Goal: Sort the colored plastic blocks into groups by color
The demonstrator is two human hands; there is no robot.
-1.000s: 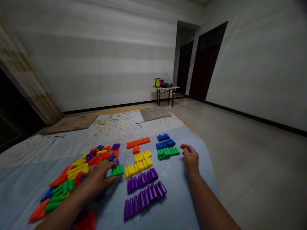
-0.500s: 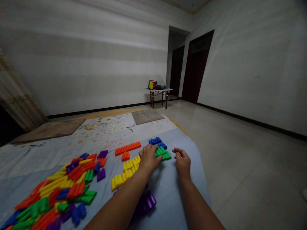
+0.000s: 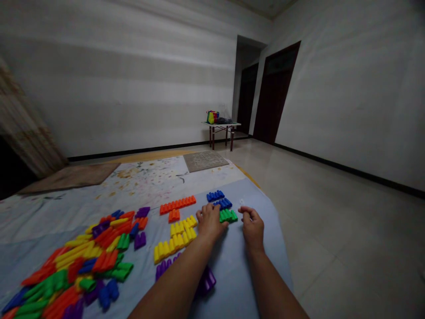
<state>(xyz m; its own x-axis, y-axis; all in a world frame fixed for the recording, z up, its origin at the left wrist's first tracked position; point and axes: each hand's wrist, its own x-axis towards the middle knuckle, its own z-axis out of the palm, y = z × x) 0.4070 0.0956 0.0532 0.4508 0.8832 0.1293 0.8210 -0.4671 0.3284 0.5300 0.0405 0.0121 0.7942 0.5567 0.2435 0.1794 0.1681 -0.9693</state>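
My left hand (image 3: 211, 221) is over the left end of the green row (image 3: 228, 215), its fingers bent downward; whether they grip a green piece is hidden. Just beyond lie two blue rows (image 3: 215, 195). To the right of the green row, my right hand (image 3: 252, 226) hovers with fingers curled together; anything between its fingertips is too small to make out. Left of my left hand are an orange row (image 3: 178, 204), a short orange piece (image 3: 174, 215) and yellow rows (image 3: 175, 243). Purple pieces (image 3: 206, 281) lie partly under my left forearm.
A mixed pile of coloured pieces (image 3: 86, 261) spreads over the left of the cloth-covered table (image 3: 146, 177). A grey board (image 3: 206, 161) and a brown mat (image 3: 71, 177) lie at its far side. Beyond stands a small table (image 3: 221, 124) with a colourful bag.
My left hand has shifted slightly right and nearer, uncovering more of the second blue row and yellow pieces. Less of the green group shows. My right hand has barely moved.
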